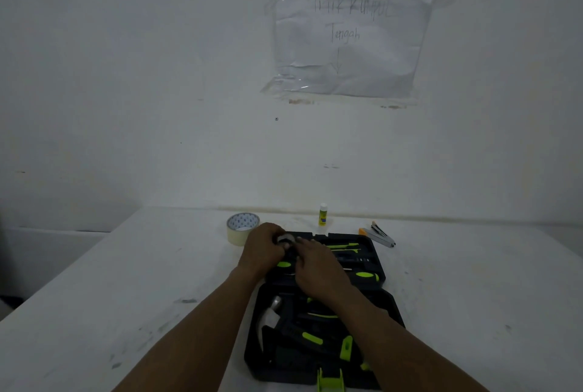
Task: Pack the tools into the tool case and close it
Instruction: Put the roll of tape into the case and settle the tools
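You have one open case (377, 276), one hammer (268, 320), one tape roll (241, 229), one glue stick (323, 214), one folded rule (377, 235), one wall sheet (347, 41), and two hands (263, 248) (318, 268).

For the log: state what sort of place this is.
Probably a plain workroom or office corner: a scuffed white table against a bare wall, a handwritten paper sign taped up, tape roll and glue stick beside an open tool case.

Tool case (378, 275): matt black plastic with glossy lime-green latch (329, 380). Hammer head (268, 317): polished bare metal. Tape roll (242, 227): glossy translucent film. Table (126, 297): matt white, scuffed. Wall sheet (347, 38): creased paper under glossy clear plastic
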